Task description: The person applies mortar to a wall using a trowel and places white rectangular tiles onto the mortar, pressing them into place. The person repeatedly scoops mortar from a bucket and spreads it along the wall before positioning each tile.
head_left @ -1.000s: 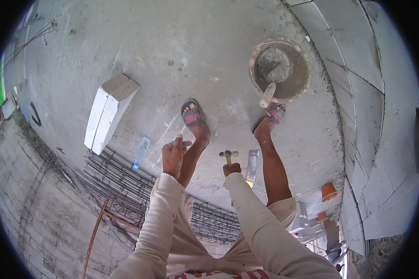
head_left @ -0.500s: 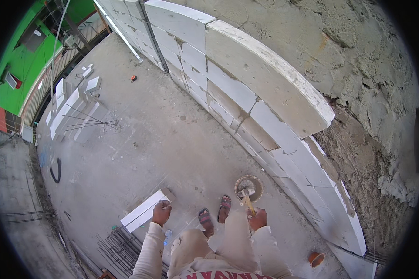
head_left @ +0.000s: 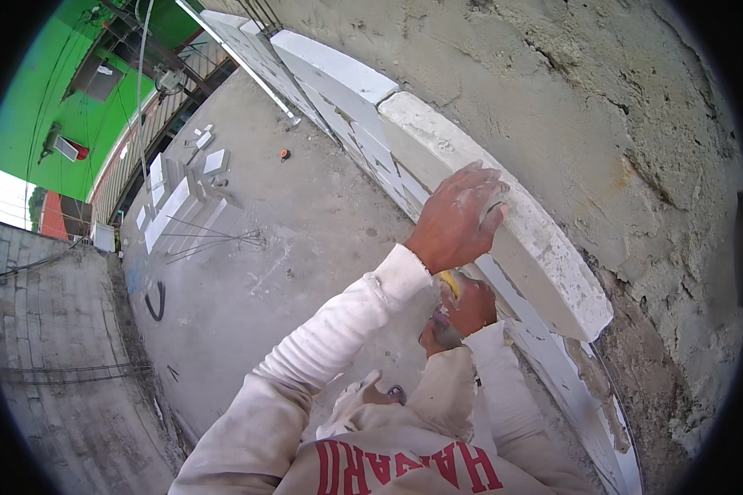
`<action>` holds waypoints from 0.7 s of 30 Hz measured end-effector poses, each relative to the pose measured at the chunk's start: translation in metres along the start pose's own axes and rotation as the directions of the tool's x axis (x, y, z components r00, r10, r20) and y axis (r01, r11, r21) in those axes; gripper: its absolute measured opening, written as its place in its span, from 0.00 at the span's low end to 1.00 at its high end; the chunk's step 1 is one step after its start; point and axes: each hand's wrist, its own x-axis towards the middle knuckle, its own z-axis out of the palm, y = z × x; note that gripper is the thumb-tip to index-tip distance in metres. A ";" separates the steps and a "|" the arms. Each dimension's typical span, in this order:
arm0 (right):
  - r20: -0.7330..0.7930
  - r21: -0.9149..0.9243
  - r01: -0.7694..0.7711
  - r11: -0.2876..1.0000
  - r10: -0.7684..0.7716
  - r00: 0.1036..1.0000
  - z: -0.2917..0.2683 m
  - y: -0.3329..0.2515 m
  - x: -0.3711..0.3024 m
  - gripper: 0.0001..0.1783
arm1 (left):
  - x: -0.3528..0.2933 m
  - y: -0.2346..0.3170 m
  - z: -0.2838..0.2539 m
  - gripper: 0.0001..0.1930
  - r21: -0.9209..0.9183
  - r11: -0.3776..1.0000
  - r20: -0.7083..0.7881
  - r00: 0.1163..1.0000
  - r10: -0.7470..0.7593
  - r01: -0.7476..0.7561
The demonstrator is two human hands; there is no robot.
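Note:
My left hand (head_left: 458, 216) reaches across to the wall's top course, its fingers stretched over the upper edge of a long white block (head_left: 545, 235). Lower down, close to the wall's near face, my right hand (head_left: 475, 305) is closed round a tool with a yellow handle (head_left: 450, 283). The tool's working end is hidden. Another white block (head_left: 334, 66) adjoins the long one at its far end. Below them, grey mortar smears the joints of the white block wall (head_left: 545, 367).
Behind the block wall rises a rough grey plastered surface (head_left: 545, 107). Stacked white blocks (head_left: 173, 202) and thin rods (head_left: 215, 237) lie on the concrete floor (head_left: 289, 264) at the left. A small orange object (head_left: 285, 154) and a black hose piece (head_left: 155, 301) lie there too.
Both hands have risen from low near the floor to the wall. My left hand has moved right onto the top block; the yellow-handled tool has come up out of the bucket.

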 end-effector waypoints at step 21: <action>-0.001 0.157 0.025 0.987 -0.025 1.000 -0.049 -0.039 0.082 0.17 | 0.087 -0.062 0.045 0.19 0.298 0.952 0.548 0.805 -0.228 0.067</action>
